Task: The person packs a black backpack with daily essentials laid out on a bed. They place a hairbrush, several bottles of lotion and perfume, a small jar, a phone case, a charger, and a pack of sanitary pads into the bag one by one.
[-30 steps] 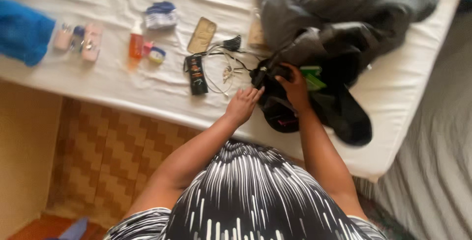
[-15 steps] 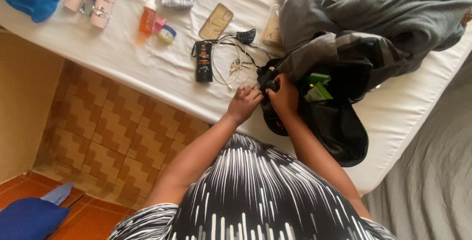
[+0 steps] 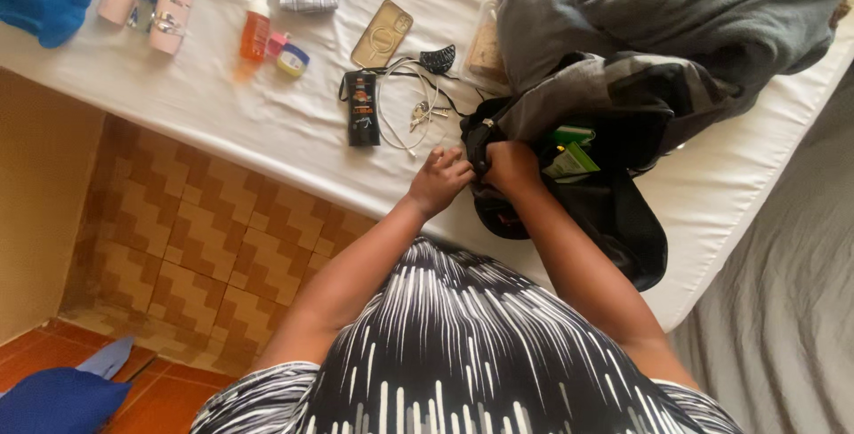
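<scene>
so the black bag (image 3: 614,221) lies just right of both hands, its long side running away to the right, right hand (image 3: 509,167) clamped on its near rim, left hand (image 3: 439,180) curled, touching alongside.

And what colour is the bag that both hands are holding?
The bag is black, seen best in the head view.

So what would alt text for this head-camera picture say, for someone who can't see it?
Seen from above, a person's left hand and right hand grip the edge of an open black bag on a white bed. A phone, keys, a white cable and small bottles lie spread beside it.
</scene>
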